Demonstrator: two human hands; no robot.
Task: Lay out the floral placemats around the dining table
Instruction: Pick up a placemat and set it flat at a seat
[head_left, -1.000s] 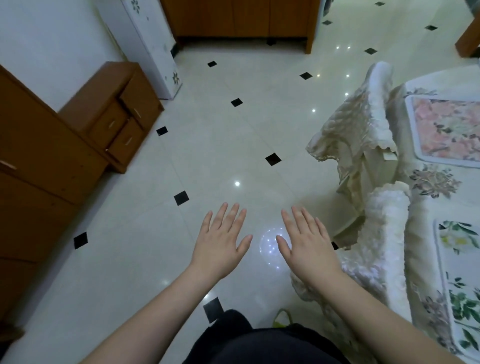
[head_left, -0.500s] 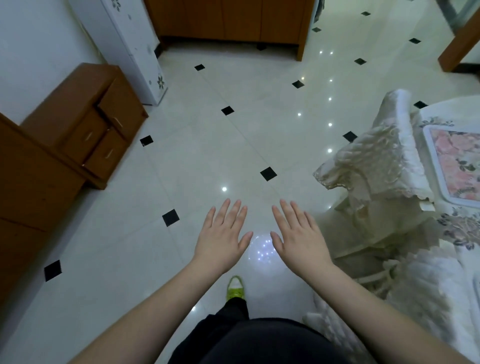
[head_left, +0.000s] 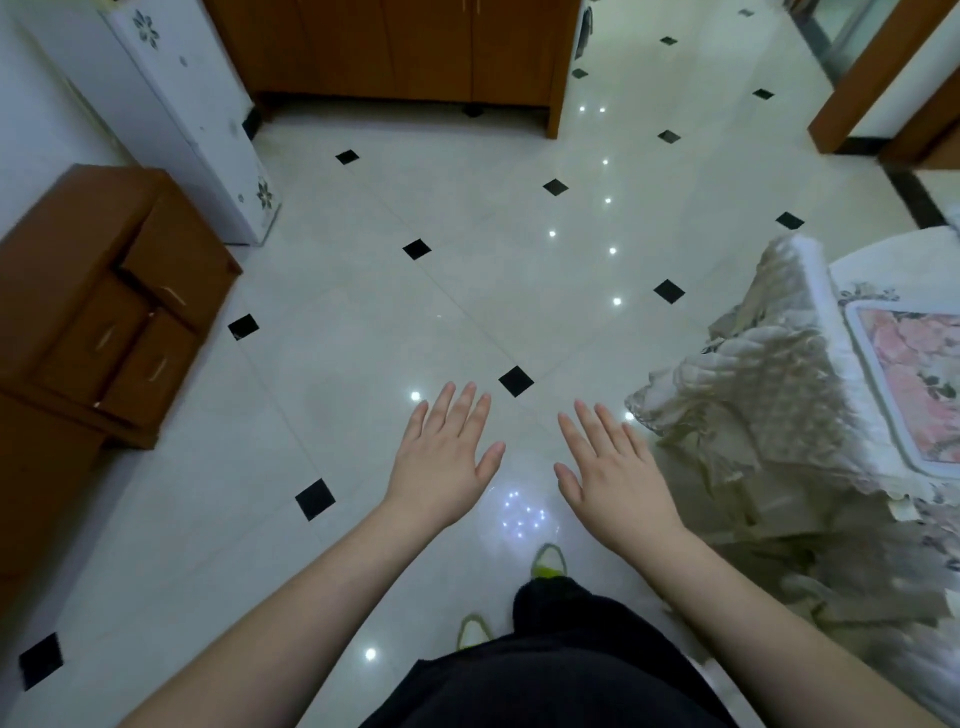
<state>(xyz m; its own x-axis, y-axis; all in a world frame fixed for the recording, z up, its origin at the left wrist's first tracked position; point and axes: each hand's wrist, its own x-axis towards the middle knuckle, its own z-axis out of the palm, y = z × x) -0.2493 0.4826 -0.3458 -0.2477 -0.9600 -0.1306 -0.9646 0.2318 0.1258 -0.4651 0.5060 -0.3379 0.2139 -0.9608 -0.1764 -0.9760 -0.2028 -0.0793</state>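
My left hand (head_left: 445, 453) and my right hand (head_left: 609, 470) are stretched out flat over the tiled floor, palms down, fingers straight, holding nothing. At the right edge lies a pink floral placemat (head_left: 914, 384) with a white border, flat on the dining table (head_left: 852, 275), which is covered by a white flowered cloth. Both hands are well to the left of the table and apart from it. Only part of the placemat shows; the frame edge cuts off the rest.
A chair with a cream quilted cover (head_left: 753, 384) stands against the table's near side. A brown drawer cabinet (head_left: 119, 306) sits at the left, a white floral appliance (head_left: 187, 114) behind it, and wooden cupboards (head_left: 405, 47) at the back. Glossy white floor tiles (head_left: 363, 322) spread between them.
The view has swung left and away from the table: the green-leaf placemat left the frame and the pink one slid to the right edge. Both hands stay flat and empty.
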